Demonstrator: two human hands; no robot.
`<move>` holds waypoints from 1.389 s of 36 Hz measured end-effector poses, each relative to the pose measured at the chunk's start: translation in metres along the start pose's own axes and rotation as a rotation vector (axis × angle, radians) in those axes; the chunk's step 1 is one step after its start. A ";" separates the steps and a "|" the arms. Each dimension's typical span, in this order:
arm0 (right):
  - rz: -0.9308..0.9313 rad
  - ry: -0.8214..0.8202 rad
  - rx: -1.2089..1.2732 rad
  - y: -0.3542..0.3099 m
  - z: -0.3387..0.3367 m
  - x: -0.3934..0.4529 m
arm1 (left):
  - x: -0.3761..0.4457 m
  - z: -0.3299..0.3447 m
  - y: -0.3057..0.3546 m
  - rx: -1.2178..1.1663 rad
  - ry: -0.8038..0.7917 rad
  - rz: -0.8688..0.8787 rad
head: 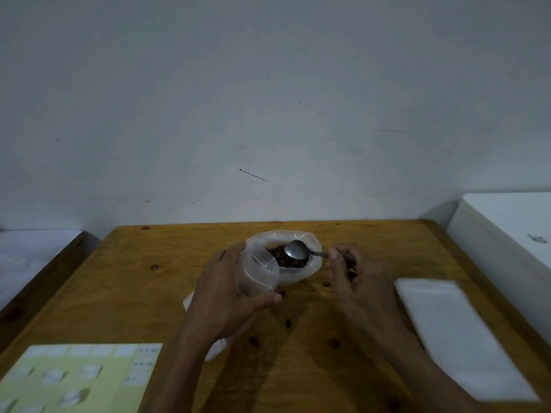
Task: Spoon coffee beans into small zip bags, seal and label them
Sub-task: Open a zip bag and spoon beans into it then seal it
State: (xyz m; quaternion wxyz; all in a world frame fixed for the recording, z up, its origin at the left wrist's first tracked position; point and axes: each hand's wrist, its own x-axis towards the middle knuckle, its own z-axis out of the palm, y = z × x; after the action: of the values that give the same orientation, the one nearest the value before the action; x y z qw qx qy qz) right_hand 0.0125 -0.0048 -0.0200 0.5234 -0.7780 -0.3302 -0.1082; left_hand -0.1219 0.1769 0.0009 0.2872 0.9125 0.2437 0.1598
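A big clear bag of coffee beans [287, 259] stands open near the middle of the wooden table [167, 281], and everything else can be placed from it. The right hand [354, 274], just to the right of the bag, pinches the handle of a metal spoon [298, 250] between thumb and curled fingers; the bowl of the spoon sits over the dark beans inside the bag's mouth, and no beans can be seen in it. The left hand [229, 289], just in front of and to the left of the bag, has its fingers and thumb curled round a small clear zip bag [259, 274], holding its mouth open and tilted toward the bean bag, so that the rim of the small bag touches or overlaps the big bag's near edge. The small bag looks empty, though its clear plastic makes that hard to judge. Several loose beans [288, 323] lie on the table in front of the bean bag, between the two forearms. Well to the right of the bag lies a flat stack of empty zip bags [456, 332]. Far to the front left of the bag, at the table's near corner, lies a pale green sheet of labels [80, 377]; its writing is too blurred to read.
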 end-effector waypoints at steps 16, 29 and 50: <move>0.723 0.087 0.516 0.000 0.020 0.010 | -0.002 0.000 -0.005 -0.003 -0.038 -0.005; 0.509 0.013 0.677 -0.023 -0.012 0.004 | 0.002 -0.001 -0.005 -0.003 -0.018 -0.013; 0.294 0.070 0.543 -0.019 -0.012 -0.003 | -0.007 -0.001 0.004 -0.125 0.092 0.016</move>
State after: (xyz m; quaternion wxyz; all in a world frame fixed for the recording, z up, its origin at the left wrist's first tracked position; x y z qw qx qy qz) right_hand 0.0006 -0.0122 -0.0022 0.7334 -0.6447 -0.2127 0.0340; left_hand -0.1267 0.1710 0.0027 0.3308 0.8864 0.2389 0.2187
